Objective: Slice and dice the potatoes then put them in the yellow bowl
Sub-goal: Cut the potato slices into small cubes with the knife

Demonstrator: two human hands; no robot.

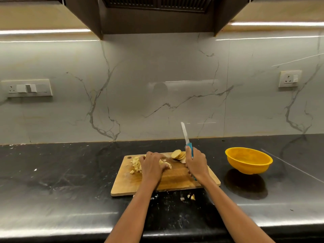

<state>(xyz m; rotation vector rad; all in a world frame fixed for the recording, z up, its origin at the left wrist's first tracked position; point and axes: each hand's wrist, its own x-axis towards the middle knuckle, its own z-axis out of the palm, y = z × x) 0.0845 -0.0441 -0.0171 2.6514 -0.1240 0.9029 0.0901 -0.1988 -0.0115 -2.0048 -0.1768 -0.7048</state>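
Note:
A wooden cutting board (177, 181) lies on the black counter. Diced potato pieces (135, 164) are heaped at its far left. My left hand (153, 166) lies palm down over the dice, its fingers curved around some of the pieces. A fanned stack of round potato slices (178, 154) sits at the board's far edge. My right hand (196, 163) grips the blue handle of a knife (186, 137), whose white blade points up and away, clear of the board. The yellow bowl (249, 162) stands on the counter to the right of the board, and looks empty.
A few potato scraps (190, 197) lie on the counter just in front of the board. The marble backsplash carries a switch panel (29, 88) at left and a socket (289, 78) at right. A dark hood hangs overhead.

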